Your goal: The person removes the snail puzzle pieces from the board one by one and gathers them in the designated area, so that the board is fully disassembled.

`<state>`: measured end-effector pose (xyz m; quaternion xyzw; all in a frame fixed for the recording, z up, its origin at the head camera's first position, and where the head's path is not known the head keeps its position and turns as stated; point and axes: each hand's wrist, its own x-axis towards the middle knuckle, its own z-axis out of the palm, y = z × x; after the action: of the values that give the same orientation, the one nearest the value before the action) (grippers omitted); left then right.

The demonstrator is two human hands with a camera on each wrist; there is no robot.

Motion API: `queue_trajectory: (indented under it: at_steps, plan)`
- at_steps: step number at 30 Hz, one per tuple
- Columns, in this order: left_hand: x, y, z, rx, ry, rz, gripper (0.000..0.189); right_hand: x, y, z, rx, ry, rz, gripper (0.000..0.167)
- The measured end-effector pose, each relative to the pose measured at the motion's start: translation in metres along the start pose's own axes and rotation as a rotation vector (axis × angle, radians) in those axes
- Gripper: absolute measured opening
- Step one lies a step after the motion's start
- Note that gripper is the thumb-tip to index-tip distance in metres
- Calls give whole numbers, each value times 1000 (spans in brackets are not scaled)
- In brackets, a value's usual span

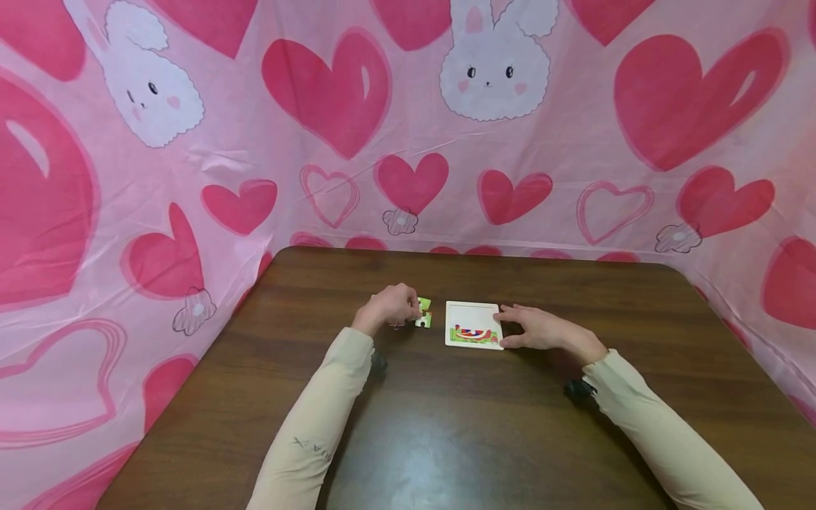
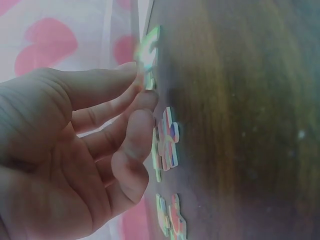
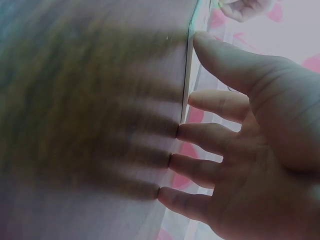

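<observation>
My left hand (image 1: pixel 390 306) is over loose jigsaw puzzle pieces left of the puzzle tray. Its thumb and forefinger pinch a puzzle piece (image 2: pixel 149 82), mostly hidden by the fingertips. Green and white puzzle pieces (image 1: pixel 423 320) show just beyond those fingers. The square white-rimmed puzzle tray (image 1: pixel 472 304) lies flat, with a green, red and blue picture strip (image 1: pixel 473 335) along its near side and a bare white part above. My right hand (image 1: pixel 535 327) rests at the tray's right edge, fingers spread and thumb (image 3: pixel 220 52) at the rim.
More puzzle pieces (image 2: pixel 167 140) lie on the table under and beside the left hand, partly hidden in the head view. The brown wooden table (image 1: pixel 446 425) reaches back to a pink cloth (image 1: pixel 408 127) with hearts and rabbits.
</observation>
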<state>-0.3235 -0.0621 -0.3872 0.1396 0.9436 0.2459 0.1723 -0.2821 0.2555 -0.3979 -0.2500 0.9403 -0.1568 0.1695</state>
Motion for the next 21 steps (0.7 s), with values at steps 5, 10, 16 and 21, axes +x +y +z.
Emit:
queue_trajectory:
  at_steps: [5, 10, 16, 21]
  plan:
    - [-4, 0, -1, 29, 56, -3, 15, -1, 0, -1, -4, -5, 12, 71]
    - [-5, 5, 0, 40, 80, 10, 20, 0, 1, 0, -5, -9, 12, 71]
    - [-2, 12, 7, 50, 89, 60, 19, -1, 0, 0, 1, -3, 1, 70]
    - [0, 22, 12, 76, 117, 84, 18, -1, 1, 1, -2, 6, -11, 69]
